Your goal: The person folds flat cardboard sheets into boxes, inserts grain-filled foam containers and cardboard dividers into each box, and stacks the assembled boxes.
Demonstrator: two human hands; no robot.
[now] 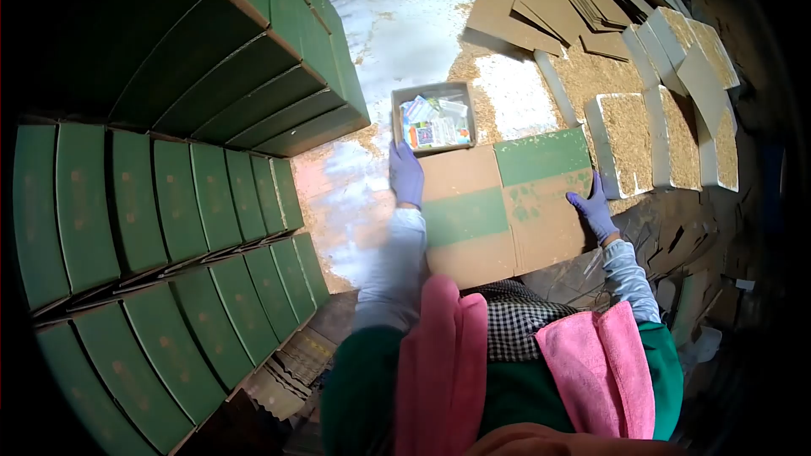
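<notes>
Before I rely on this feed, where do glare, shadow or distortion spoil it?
Head view: glare washes out the white work surface; head view: the green boxes look bowed by wide-angle distortion; head view: corners fall to black; head view: the left sleeve looks blurred, but left hand and right hand stand out.

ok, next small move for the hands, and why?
Probably ease the brown cardboard carton with green patches slightly back from the small, open cardboard box of colourful packets: the carton's far edge crowds that box, and the purple-gloved left hand and purple-gloved right hand sit at the carton's opposite sides.
</notes>
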